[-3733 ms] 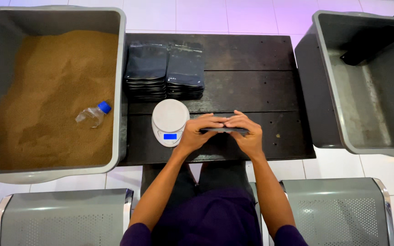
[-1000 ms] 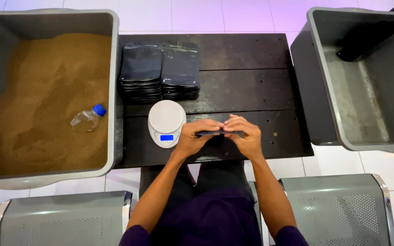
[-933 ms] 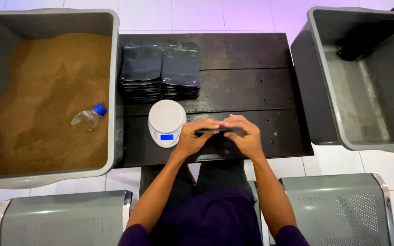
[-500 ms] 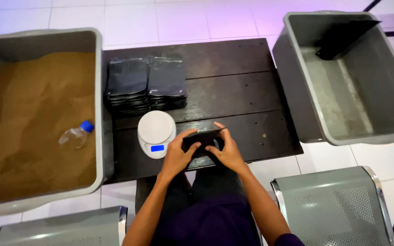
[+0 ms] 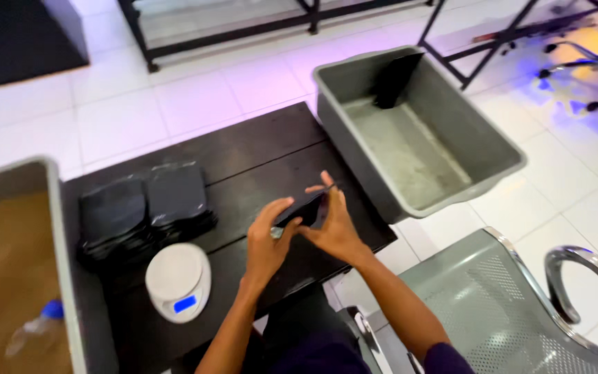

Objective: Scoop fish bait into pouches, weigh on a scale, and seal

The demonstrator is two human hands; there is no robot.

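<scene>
Black and glossy, the small pouch (image 5: 304,208) sits pinched between both hands just above the dark wooden surface (image 5: 243,156), a little toward five o'clock from the surface's middle. It looks like thin plastic film — light, limp and probably slick, so it would likely buckle if gripped in the centre; the stiffer top edge and the side seams seem the surest places to hold. The left hand (image 5: 266,242) comes up from six o'clock with the wrist bent back, thumb and fingers closed on the pouch's lower left corner. The right hand (image 5: 333,225) is angled in from five o'clock, palm turned toward the left, its fingers clamped along the upper right edge with the index fingertip raised at the top. Both forearms converge from the lap, elbows tucked low. At nine o'clock from the hands lie two stacks of black pouches (image 5: 143,211) side by side, and at seven o'clock a round white scale (image 5: 178,280) with a blue display. At the far left edge stands a grey tub of brown granules (image 5: 8,270) with a clear bottle (image 5: 32,332) lying on them — its cap is blue. At two o'clock a second grey tub (image 5: 444,149) holds one dark pouch propped against its far wall. Perforated metal seating (image 5: 493,305) shows at four o'clock.
</scene>
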